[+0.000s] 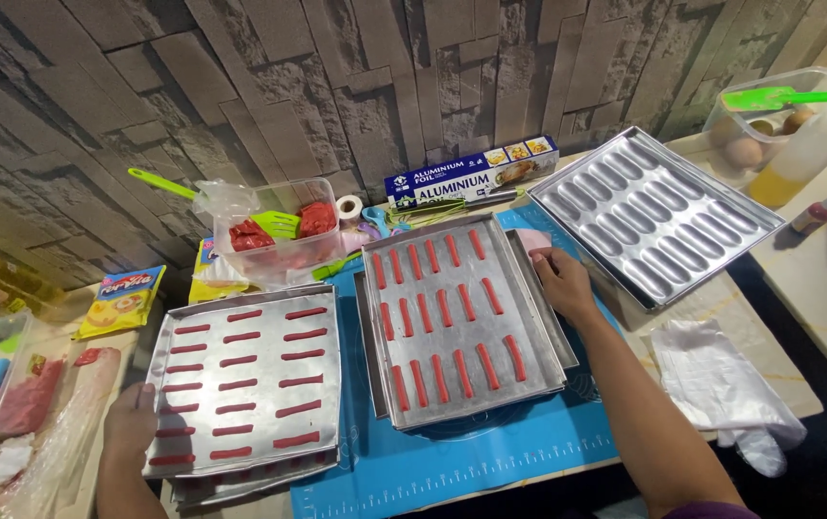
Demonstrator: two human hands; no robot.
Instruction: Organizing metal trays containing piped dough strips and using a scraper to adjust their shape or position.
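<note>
The left hand (131, 423) comes up from the bottom edge, forearm nearly vertical, and rests on the left rim of the near tray (250, 384), fingers curled over the edge and gripping it. That tray sits on top of other trays at the tabletop's front left and carries rows of red dough strips (240, 361).

The right arm stretches diagonally from the lower right, wrist straight. The right hand (560, 281) lies palm down at the upper right corner of the middle tray (456, 322), fingers loosely bent on its rim; whether they grip it I cannot tell. This tray, also lined with red strips, rests tilted on another tray over a blue mat (471, 452).

An empty moulded tray (652, 213) lies to the right, a foil box (471, 173) behind.
</note>
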